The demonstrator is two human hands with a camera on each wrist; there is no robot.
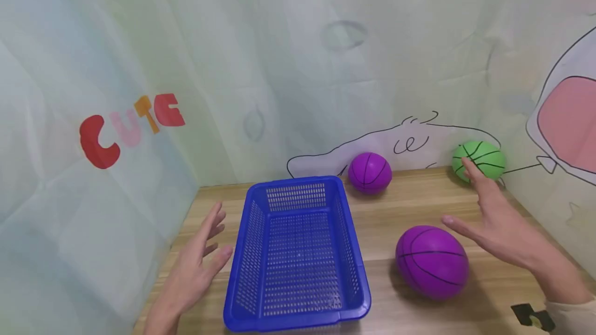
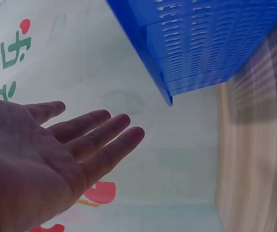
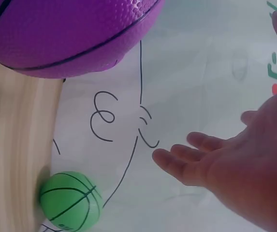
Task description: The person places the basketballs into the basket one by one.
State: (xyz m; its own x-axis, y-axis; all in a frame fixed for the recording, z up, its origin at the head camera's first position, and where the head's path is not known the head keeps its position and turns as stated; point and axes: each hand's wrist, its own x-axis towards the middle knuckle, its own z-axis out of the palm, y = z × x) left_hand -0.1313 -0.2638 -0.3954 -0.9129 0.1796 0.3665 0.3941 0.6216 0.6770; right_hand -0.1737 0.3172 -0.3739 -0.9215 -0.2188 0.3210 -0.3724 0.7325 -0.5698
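Observation:
A blue perforated plastic basket (image 1: 298, 319) stands on the wooden table, with nothing inside it. My left hand (image 1: 193, 268) is held beside the basket's left wall, fingers extended and apart from it. The left wrist view shows that palm (image 2: 27, 159) bare, with the basket's side (image 2: 201, 48) above. My right hand (image 1: 503, 221) hovers to the right of the nearer purple ball (image 1: 433, 262), thumb and fingers spread, holding nothing. In the right wrist view the purple ball (image 3: 75, 34) is apart from the hand (image 3: 240, 164).
Another purple ball (image 1: 370, 173) rests against the back cloth, just behind the basket's far right corner. A green ball (image 1: 484, 156) sits in the back right corner. Printed cloth walls (image 1: 279, 66) enclose the wooden tabletop (image 1: 410, 206) at the left, back and right.

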